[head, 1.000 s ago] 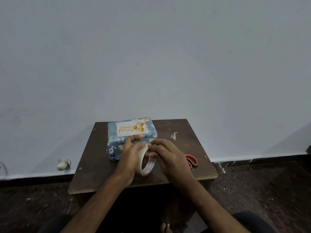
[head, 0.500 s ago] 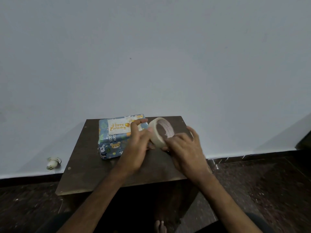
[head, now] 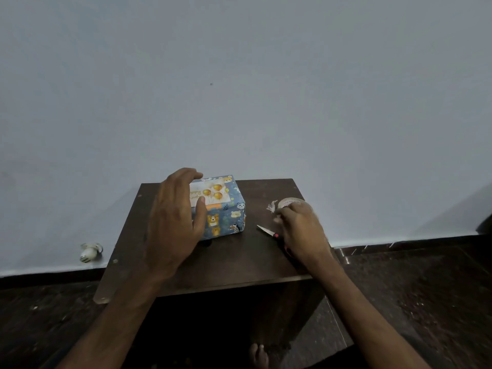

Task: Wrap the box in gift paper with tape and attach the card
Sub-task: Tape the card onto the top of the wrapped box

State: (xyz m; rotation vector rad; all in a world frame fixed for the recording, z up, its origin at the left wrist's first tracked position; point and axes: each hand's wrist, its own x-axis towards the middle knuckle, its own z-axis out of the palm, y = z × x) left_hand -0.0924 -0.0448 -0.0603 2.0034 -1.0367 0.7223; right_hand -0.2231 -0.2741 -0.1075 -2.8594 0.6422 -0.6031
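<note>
Left fingers over wrapped box

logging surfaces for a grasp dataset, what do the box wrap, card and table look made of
Box wrap: printed paper, going by sharp folded corners; sheen unclear. Card: white paper or thin cardstock, flat, printed gold balloons. Table: dark brown board, probably laminated wood, matte, paler front edge.

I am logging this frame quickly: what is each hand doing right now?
Left hand: open, over the wrapped box.
Right hand: holding the tape roll.
</note>
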